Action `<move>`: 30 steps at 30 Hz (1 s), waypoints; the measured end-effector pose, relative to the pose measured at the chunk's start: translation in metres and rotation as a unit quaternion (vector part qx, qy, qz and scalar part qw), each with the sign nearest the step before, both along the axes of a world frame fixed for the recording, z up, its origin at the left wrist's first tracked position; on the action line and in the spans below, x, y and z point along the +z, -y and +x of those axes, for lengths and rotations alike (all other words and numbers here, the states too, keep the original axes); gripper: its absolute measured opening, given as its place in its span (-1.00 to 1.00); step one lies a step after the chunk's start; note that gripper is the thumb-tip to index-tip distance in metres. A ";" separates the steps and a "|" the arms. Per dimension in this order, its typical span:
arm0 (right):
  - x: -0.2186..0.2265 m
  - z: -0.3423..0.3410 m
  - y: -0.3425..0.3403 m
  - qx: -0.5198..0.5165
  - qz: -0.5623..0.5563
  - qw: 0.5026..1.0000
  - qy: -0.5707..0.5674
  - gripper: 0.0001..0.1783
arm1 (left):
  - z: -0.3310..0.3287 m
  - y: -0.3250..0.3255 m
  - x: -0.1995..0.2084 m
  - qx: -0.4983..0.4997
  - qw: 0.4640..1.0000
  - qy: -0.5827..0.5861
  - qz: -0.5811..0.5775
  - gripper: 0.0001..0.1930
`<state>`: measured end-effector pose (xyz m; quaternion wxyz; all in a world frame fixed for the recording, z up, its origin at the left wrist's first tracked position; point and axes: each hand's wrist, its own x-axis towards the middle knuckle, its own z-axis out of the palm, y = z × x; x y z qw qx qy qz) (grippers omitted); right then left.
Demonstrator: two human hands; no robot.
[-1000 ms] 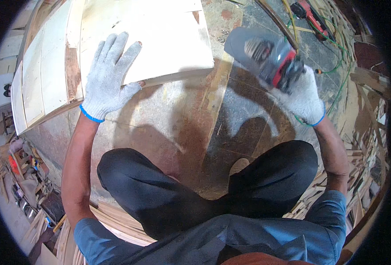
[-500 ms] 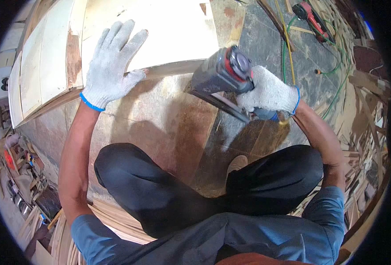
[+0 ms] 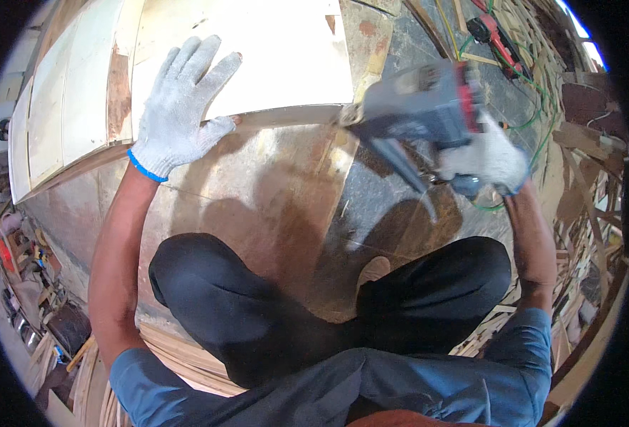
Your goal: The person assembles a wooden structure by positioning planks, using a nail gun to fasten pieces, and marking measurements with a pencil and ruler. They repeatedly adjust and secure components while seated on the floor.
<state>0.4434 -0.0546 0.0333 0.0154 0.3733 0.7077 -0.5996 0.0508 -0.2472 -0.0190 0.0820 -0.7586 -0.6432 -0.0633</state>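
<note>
A pale wooden panel lies across the top of the view, with darker brown strips along it. My left hand, in a white knit glove with a blue cuff, rests on its near edge. The fingers are spread flat and the thumb lies along the rim. To the right, my gloved right hand is wrapped round the handle of a nail gun, dark grey with a red band. The tool is smeared by motion. Its nose points left toward the panel's near right corner, and I cannot tell whether it touches.
A red and black power tool lies at the upper right beside a green hose. Wood scraps pile up along the right side. Tools and offcuts clutter the left. Long thin strips lie behind my left knee.
My right hand has moved right with the nail gun, which has turned so its nose now points left. My left hand stays on the panel.
</note>
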 end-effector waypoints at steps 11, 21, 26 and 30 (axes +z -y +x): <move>0.081 -0.077 -0.042 0.064 0.256 0.962 0.070 -0.57 | -0.003 0.004 0.001 0.006 0.999 0.033 -0.011 -0.22; 0.073 -0.106 -0.051 0.150 0.249 0.942 0.169 -0.59 | -0.001 0.006 0.006 0.023 0.997 0.066 -0.020 -0.19; 0.078 -0.086 -0.028 0.160 0.344 0.920 0.098 -0.47 | 0.003 0.002 0.006 0.023 0.997 0.079 -0.010 -0.19; 0.074 -0.086 -0.020 0.163 0.297 0.938 0.076 -0.50 | 0.003 0.001 0.007 0.022 0.997 0.067 -0.024 -0.20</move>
